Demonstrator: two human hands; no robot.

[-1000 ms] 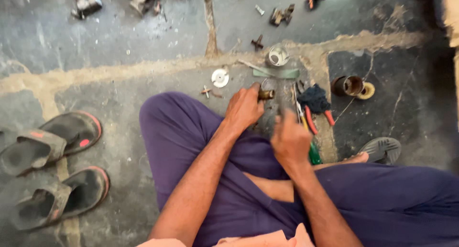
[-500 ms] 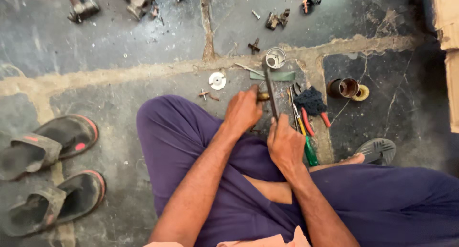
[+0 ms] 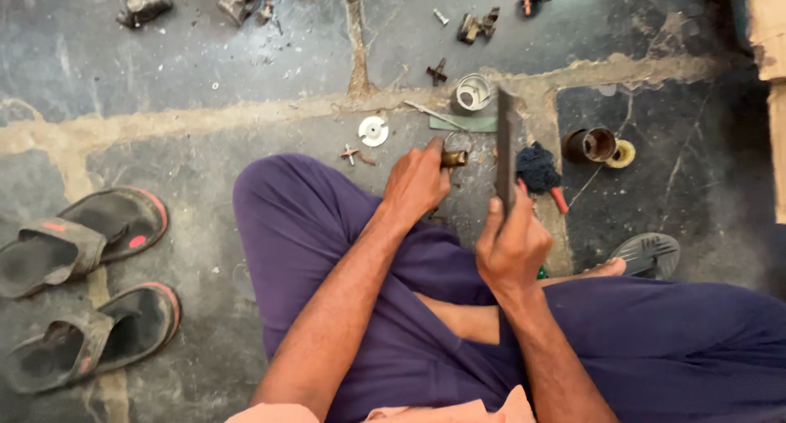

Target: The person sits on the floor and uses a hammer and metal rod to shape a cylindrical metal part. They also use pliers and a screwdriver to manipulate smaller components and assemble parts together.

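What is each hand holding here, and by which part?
The left hand grips a small brass fitting by its near end. The right hand holds a dark flat file upright by its lower end.

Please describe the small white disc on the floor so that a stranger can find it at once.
Follow the pale cement seam across the dark floor. Just below it, beyond the purple knee, lies the disc. It alone is flat, round and white with a centre hole.
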